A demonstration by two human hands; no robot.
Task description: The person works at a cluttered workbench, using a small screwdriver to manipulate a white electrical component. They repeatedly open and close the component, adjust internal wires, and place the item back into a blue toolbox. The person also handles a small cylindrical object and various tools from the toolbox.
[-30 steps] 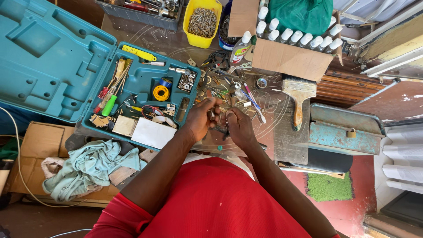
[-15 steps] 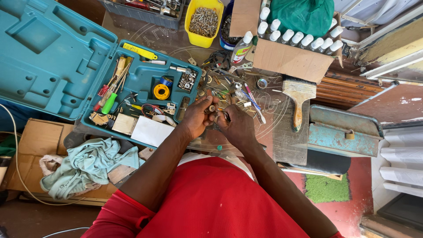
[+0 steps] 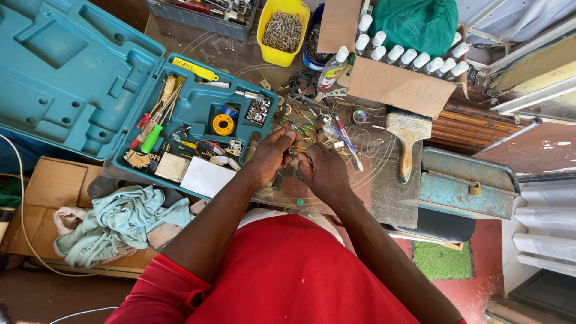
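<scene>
Head view looks straight down on a cluttered worktop (image 3: 384,198), where both hands meet at the centre of the frame. The left hand (image 3: 273,156) and the right hand (image 3: 324,171) are closed together around a small metal part (image 3: 302,157) with a dark wire or pin; it is too small to tell exactly what it is, and the fingers hide most of it. The grip looks like a pinch from both sides, held just above the worktop.

To do this well, I judge the part should stay low over the surface and close to the body, so anything that slips lands among the loose hardware (image 3: 312,120) and not off the near edge.

Room is tight. The open teal tool case (image 3: 198,126) lies just left of the left hand, the paintbrush (image 3: 408,138) right of centre, and the cardboard box of white-capped bottles (image 3: 402,84) and the yellow tub of screws (image 3: 282,30) are at the upper part of the frame. The only open strip is the near edge below the hands.
</scene>
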